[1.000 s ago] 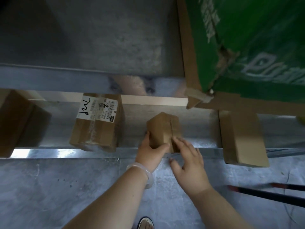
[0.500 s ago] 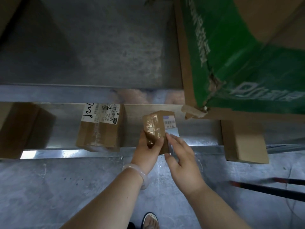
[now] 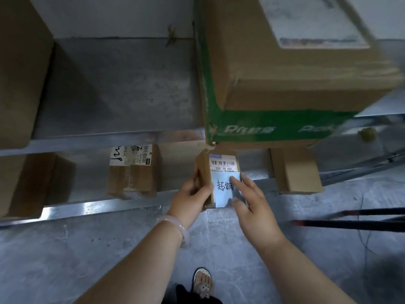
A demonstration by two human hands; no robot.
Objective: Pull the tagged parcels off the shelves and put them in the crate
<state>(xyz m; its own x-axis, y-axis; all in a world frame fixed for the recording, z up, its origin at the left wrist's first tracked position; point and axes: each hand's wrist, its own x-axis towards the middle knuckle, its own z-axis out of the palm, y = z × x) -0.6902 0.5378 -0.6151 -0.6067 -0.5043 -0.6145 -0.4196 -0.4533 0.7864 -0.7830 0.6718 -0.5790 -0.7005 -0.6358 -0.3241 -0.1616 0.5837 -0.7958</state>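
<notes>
2 hands meet on 1 small parcel (image 3: 205, 178), a brown box held upright at the front edge of the lower shelf (image 3: 98, 208), just under the corner of the green carton (image 3: 274, 126). whether its base rests on the shelf lip i cannot tell.

the left hand (image 3: 189, 196) grasps the parcel, thumb across the near corner and fingers curled round the left side. the right hand (image 3: 254, 207) is released, fingers stretched out, with 1 fingertip lying on the blue note (image 3: 222, 189).

the parcel's facing side carries 2 papers: 1 white barcode label (image 3: 222, 163) above and 1 blue note with handwriting below it.

3 more boxes sit on the lower shelf: 1 taped box with a white label (image 3: 132, 178) to the left of the hands, 1 plain box at far left (image 3: 32, 183) and 1 plain box at right (image 3: 299, 174). the upper shelf (image 3: 114, 95) holds 2 cartons, the green one and 1 brown carton at the left edge (image 3: 19, 73).

1 pale bracelet (image 3: 177, 229) circles the left wrist. 1 sandalled foot (image 3: 202, 284) stands on the grey floor (image 3: 65, 260), and 2 dark rods (image 3: 350, 223) lie at the right.
</notes>
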